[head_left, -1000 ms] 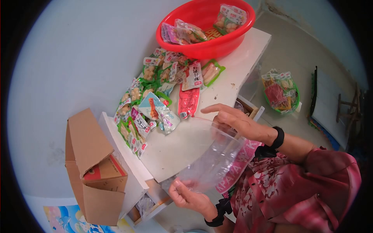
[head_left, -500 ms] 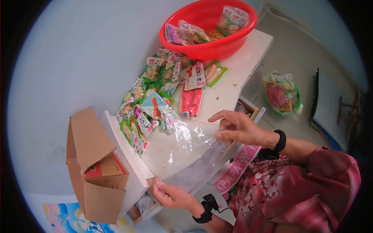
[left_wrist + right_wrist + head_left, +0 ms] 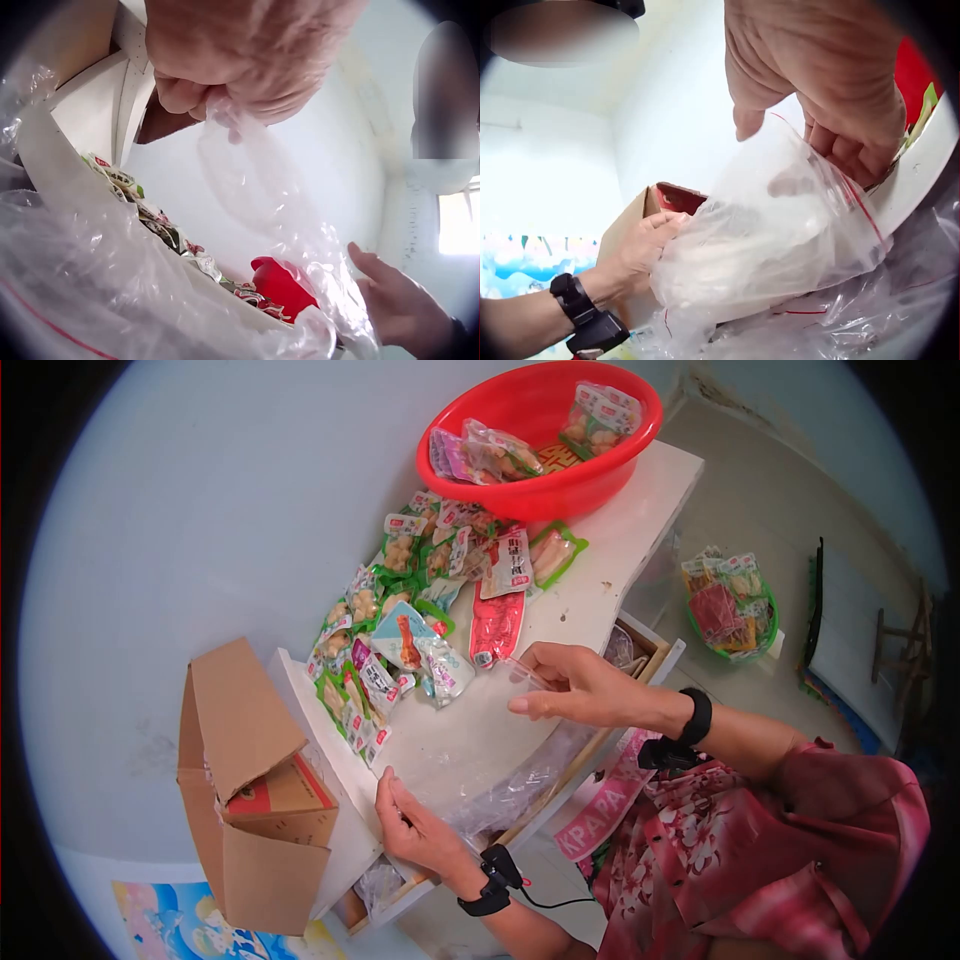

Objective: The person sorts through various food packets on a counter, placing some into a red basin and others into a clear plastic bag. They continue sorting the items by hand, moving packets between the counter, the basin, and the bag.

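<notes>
Both hands hold one clear, crinkled plastic bag (image 3: 480,760) above the white tabletop (image 3: 600,575): the left hand (image 3: 415,830) pinches its near end, and the right hand (image 3: 570,685) grips its red-lined mouth with curled fingers. The head view shows one round red plastic basin (image 3: 545,435), one open brown cardboard box (image 3: 250,780) and many small snack packets (image 3: 420,610), too many to count. Only the right wrist view shows the bag's red line (image 3: 855,199) clearly.
</notes>
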A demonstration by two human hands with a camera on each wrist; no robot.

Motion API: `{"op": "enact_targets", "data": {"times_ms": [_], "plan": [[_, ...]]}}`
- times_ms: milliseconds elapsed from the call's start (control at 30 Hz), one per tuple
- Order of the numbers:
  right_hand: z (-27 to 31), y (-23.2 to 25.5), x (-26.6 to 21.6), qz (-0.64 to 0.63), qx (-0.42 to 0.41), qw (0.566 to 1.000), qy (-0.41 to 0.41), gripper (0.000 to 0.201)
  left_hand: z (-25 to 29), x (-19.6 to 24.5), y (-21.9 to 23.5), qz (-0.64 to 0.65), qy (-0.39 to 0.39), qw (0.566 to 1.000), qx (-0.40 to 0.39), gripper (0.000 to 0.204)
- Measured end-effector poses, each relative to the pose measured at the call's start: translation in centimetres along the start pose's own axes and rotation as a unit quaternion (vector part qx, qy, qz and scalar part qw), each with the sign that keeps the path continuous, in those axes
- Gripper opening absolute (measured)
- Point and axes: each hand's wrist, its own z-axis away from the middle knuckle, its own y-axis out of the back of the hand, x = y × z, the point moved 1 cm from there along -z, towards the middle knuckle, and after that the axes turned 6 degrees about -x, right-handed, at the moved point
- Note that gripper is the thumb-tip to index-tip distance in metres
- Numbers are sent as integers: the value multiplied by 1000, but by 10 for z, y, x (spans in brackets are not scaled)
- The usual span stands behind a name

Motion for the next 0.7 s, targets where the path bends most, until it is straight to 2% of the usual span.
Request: {"op": "enact_targets", "data": {"times_ms": [100, 200, 267, 367, 467, 567, 633, 700], "plan": [[-4, 3, 5, -1, 4, 1000, -13, 33, 0, 3, -3, -19, -7, 1000, 4, 29], [-10, 12, 7, 117, 61, 990, 42, 31, -1, -4, -6, -55, -2, 998, -4, 28], [-15, 13, 13, 136, 69, 987, 48, 30, -1, -8, -9, -98, -3, 995, -20, 28], [-24, 7, 16, 196, 98, 972, 81, 27, -1, 30, -3, -212, 23, 976, 31, 32], [-32, -9, 17, 239, 108, 961, 89, 25, 2, 62, -2, -278, -151, 940, 129, 36], [-44, -26, 29, 224, 97, 966, 82, 23, 14, 74, -17, -100, -94, 991, -2, 39], [-51, -35, 27, 194, 85, 976, 58, 22, 19, 56, -38, 26, -34, 997, -59, 28], [-54, -35, 21, 142, 43, 989, 4, 28, 20, 48, -56, 149, 51, 979, -127, 23]]}}
